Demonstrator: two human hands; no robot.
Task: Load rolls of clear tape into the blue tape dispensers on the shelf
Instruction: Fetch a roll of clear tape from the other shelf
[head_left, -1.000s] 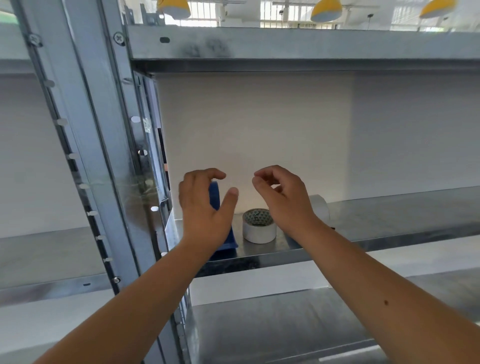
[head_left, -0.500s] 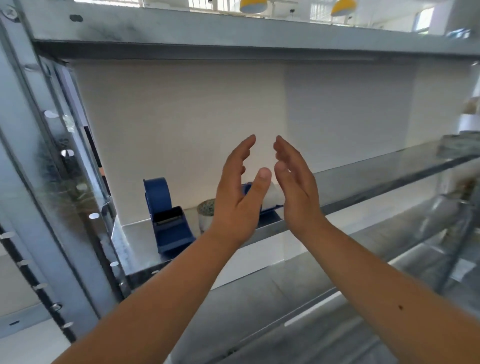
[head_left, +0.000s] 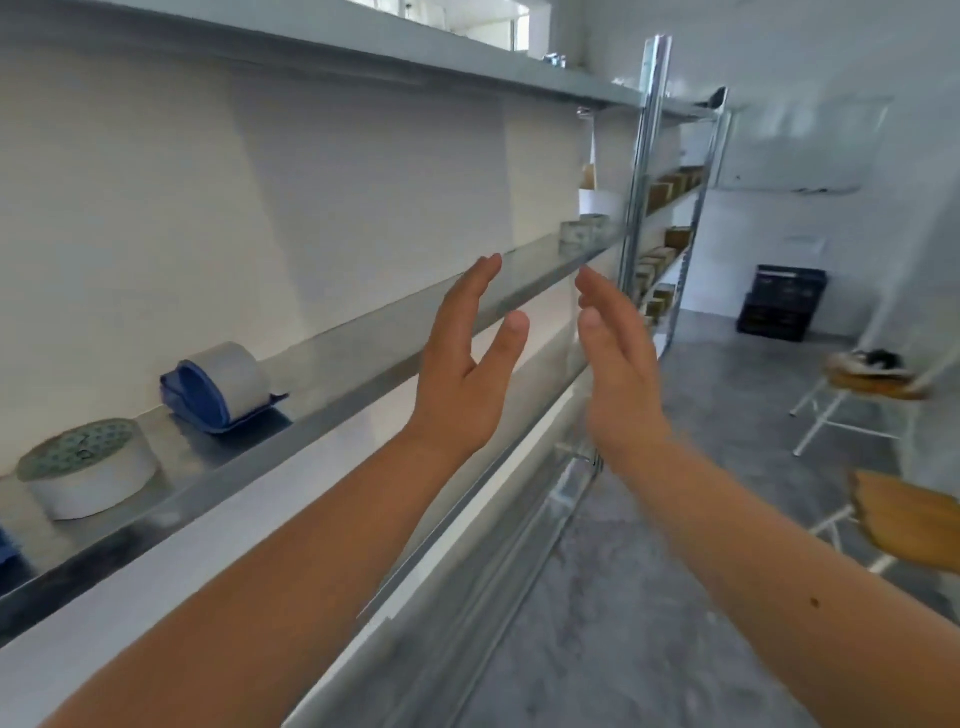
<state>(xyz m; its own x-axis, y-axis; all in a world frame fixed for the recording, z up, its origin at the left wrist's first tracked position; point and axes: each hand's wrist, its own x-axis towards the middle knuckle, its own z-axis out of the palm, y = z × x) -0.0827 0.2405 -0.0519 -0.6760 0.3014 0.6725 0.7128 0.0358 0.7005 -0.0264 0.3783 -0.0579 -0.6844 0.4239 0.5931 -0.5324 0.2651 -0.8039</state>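
Two hands are raised in front of the metal shelf (head_left: 332, 384), both empty. Our left hand (head_left: 462, 374) and right hand (head_left: 621, 379) face each other, palms inward, fingers (head_left: 480, 291) stretched straight and spread, holding nothing. On the shelf, left of our hands, we see a blue tape dispenser (head_left: 205, 397) carrying a roll of tape (head_left: 236, 376); the axis of this roll lies level and runs roughly along the shelf. Further left of the dispenser, a second roll (head_left: 85, 467) lies flat, its axis pointing up. At the left edge a blue corner (head_left: 8, 551) appears; we cannot tell what it is.
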